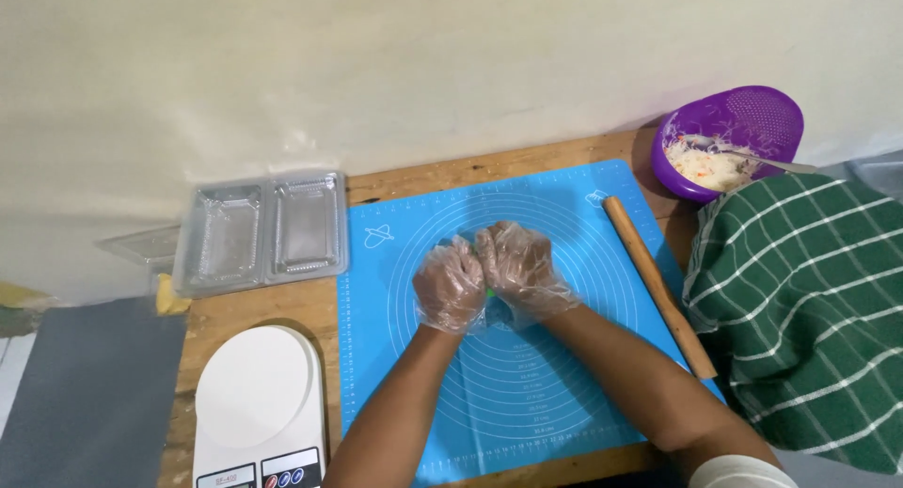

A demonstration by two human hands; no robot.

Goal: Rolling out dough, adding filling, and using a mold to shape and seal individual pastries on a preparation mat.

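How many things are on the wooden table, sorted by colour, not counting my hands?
Blue: 1, the silicone pastry mat
Purple: 1, the plastic strainer bowl
Clear: 1, the open plastic clamshell tray
White: 1, the kitchen scale
Brown: 1, the wooden rolling pin
Green: 1, the checked cloth
Total: 6

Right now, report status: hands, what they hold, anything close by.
Left hand and right hand, clear plastic gloves, cupped together over blue silicone mat. Small green piece between them, barely visible. Wooden rolling pin alongside, apart.
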